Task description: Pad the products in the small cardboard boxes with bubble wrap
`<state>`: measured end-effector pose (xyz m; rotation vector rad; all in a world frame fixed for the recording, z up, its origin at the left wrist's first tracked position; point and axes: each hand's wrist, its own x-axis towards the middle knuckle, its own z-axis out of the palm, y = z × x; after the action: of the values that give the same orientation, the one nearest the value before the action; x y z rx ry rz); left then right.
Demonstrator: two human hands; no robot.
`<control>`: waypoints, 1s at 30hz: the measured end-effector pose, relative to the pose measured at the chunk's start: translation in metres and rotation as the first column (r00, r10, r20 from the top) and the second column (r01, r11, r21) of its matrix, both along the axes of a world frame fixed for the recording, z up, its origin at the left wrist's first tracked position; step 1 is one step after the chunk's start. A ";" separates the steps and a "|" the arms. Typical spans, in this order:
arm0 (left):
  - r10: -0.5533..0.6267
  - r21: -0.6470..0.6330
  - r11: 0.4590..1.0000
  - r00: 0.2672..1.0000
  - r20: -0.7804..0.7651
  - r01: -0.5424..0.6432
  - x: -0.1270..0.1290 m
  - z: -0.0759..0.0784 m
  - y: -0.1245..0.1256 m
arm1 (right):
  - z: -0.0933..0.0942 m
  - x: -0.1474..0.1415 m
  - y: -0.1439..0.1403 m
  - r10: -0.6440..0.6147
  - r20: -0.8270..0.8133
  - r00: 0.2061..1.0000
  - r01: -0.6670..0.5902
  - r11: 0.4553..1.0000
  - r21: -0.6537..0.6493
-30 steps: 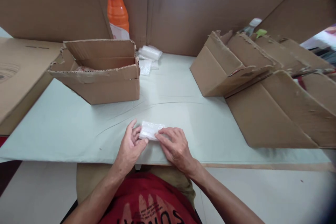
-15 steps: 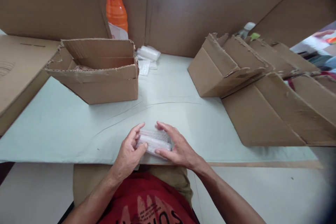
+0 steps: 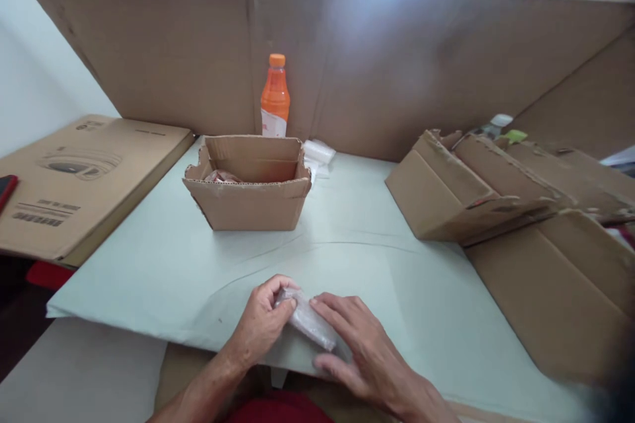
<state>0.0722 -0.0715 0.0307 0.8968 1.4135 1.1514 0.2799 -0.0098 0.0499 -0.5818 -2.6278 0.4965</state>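
Note:
A small flat bundle of clear bubble wrap [image 3: 312, 322] is tilted just above the near edge of the table. My left hand [image 3: 261, 320] pinches its left end between thumb and fingers. Beside its right end is my right hand [image 3: 368, 347], the fingers stretched out and the thumb spread apart below. The right fingertips come close to the bundle's upper edge; I cannot tell whether they touch it. What the wrap may contain does not show.
An open cardboard box [image 3: 258, 208] with some wrapped items stands ahead. Behind it are an orange bottle [image 3: 276, 99] and more bubble wrap [image 3: 320, 152]. Several cardboard boxes [image 3: 446, 192] stand at right; a large flat carton [image 3: 99, 172] lies left. A cardboard screen [image 3: 397, 73] rises behind.
The view has tipped up and turned left. The bubble wrap has been turned and tilted; my left hand now pinches one end, and my right hand has loosened with fingers straighter.

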 end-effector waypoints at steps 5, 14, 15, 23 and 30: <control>-0.061 0.064 0.996 0.998 -0.011 0.061 -0.018 0.006 0.007 | 0.014 -0.024 0.018 -0.027 -0.087 0.996 0.034 0.996 0.080; -0.078 0.172 0.979 0.979 -0.186 0.111 -0.073 0.008 0.050 | 0.148 -0.072 0.111 -0.189 -0.267 0.945 0.259 0.931 0.258; -0.092 0.158 0.979 0.969 -0.228 0.130 -0.072 0.001 0.055 | 0.158 -0.089 0.124 -0.171 -0.245 0.954 0.242 0.924 0.296; -0.066 0.316 0.917 0.873 -0.483 0.244 -0.063 -0.041 0.064 | 0.139 -0.237 0.194 -0.074 0.536 0.841 -0.178 0.897 0.404; -0.037 0.379 0.869 0.806 -0.591 0.318 -0.063 -0.041 0.062 | 0.128 -0.256 0.187 -0.019 0.783 0.622 -0.357 0.883 0.305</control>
<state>0.0092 -0.0091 -0.0105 1.8080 1.4847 1.1372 0.0234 0.1774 0.1780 -0.4380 -3.4775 -0.4399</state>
